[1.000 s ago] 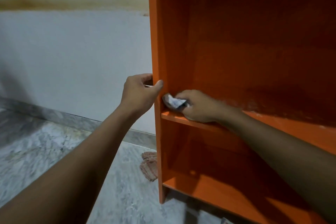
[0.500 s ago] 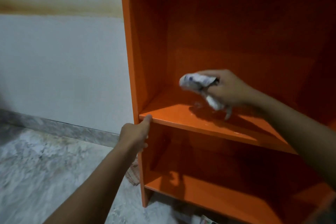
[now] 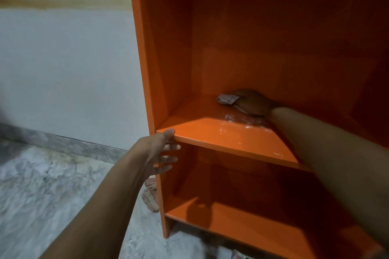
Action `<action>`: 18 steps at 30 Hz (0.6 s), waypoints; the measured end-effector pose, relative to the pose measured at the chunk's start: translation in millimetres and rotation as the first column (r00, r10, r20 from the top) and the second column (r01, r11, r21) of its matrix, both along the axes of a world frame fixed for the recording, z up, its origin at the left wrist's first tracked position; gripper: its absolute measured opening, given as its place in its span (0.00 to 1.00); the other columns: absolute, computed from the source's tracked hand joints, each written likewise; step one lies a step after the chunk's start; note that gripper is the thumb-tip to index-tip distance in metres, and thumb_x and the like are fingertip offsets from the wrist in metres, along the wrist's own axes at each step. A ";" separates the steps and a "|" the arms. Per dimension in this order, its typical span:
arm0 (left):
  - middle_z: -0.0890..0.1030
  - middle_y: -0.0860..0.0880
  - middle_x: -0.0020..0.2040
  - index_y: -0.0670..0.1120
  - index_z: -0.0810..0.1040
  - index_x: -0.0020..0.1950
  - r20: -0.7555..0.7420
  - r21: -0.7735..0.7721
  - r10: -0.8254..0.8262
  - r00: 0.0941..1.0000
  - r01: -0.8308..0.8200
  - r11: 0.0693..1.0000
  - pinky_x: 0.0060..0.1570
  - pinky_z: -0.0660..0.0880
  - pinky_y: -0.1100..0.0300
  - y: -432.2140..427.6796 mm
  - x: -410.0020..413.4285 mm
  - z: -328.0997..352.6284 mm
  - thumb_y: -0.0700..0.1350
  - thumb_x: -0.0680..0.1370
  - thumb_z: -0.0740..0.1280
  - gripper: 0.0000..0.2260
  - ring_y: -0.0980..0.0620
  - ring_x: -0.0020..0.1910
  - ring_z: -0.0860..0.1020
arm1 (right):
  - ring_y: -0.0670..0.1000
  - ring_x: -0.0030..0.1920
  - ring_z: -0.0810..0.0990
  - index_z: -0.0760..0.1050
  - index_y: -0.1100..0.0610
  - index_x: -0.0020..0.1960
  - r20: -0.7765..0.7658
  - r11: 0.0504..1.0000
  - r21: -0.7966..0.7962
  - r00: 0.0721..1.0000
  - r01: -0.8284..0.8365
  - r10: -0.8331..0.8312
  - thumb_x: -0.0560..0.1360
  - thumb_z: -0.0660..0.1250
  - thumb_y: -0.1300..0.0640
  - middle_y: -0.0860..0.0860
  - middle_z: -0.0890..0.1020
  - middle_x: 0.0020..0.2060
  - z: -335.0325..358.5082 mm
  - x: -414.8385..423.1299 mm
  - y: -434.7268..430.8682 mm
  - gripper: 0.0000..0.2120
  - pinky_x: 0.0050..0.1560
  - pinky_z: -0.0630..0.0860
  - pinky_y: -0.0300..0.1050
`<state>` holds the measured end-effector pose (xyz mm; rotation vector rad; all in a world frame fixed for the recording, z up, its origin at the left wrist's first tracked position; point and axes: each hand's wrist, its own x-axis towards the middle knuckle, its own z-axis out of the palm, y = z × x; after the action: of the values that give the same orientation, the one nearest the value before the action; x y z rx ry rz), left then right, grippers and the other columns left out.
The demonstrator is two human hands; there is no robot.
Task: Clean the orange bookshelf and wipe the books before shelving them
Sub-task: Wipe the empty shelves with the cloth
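The right hand (image 3: 253,104) presses a crumpled white cloth (image 3: 227,99) deep on the glossy orange bookshelf's (image 3: 168,59) dusty middle shelf (image 3: 221,134); the left hand (image 3: 156,151) grips its front corner.

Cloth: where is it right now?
Head view: the cloth lies at the back of the middle shelf, left of centre, tucked under the right hand, close to the back panel of the orange bookshelf.
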<state>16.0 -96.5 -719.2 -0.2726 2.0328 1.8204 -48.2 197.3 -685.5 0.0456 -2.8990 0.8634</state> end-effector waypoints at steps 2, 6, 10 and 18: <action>0.83 0.48 0.50 0.47 0.77 0.53 -0.003 0.006 -0.012 1.000 0.013 1.000 0.51 0.77 0.49 0.3 0.4 0.2 0.57 0.80 0.62 0.14 0.45 0.51 0.80 | 0.47 0.66 0.71 0.70 0.48 0.71 0.022 0.999 0.015 0.999 -0.037 0.036 0.80 0.58 0.42 0.45 0.73 0.67 1.5 13.5 -5.6 0.21 0.66 0.66 0.45; 0.83 0.48 0.50 0.47 0.77 0.54 -0.010 0.009 -0.022 1.000 0.022 1.000 0.49 0.77 0.50 0.2 1.7 0.7 0.57 0.80 0.62 0.14 0.45 0.51 0.80 | 0.43 0.64 0.73 0.73 0.45 0.69 0.021 0.968 0.035 0.968 -0.250 0.250 0.80 0.64 0.54 0.43 0.75 0.64 -1.7 54.3 -36.2 0.18 0.61 0.70 0.36; 0.83 0.49 0.48 0.47 0.78 0.50 -0.012 0.025 -0.010 1.000 0.011 1.000 0.43 0.74 0.53 1.3 1.2 -0.9 0.57 0.80 0.62 0.14 0.47 0.48 0.79 | 0.43 0.70 0.68 0.75 0.55 0.68 -0.058 0.877 0.096 0.877 -0.470 0.477 0.77 0.64 0.69 0.48 0.74 0.67 -7.0 99.8 -76.3 0.21 0.68 0.64 0.32; 0.83 0.48 0.50 0.45 0.78 0.55 -0.025 0.006 0.004 1.000 -0.004 1.000 0.38 0.73 0.54 3.0 4.4 0.1 0.58 0.79 0.63 0.17 0.45 0.52 0.80 | 0.45 0.64 0.75 0.76 0.60 0.65 -0.079 0.819 0.073 0.816 -0.569 0.573 0.73 0.62 0.72 0.52 0.78 0.63 17.4 163.4 -95.5 0.22 0.64 0.72 0.41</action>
<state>20.4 -93.5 -719.0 -0.2538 2.0443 1.8413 115.2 101.8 -668.1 0.9834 -2.8309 0.8270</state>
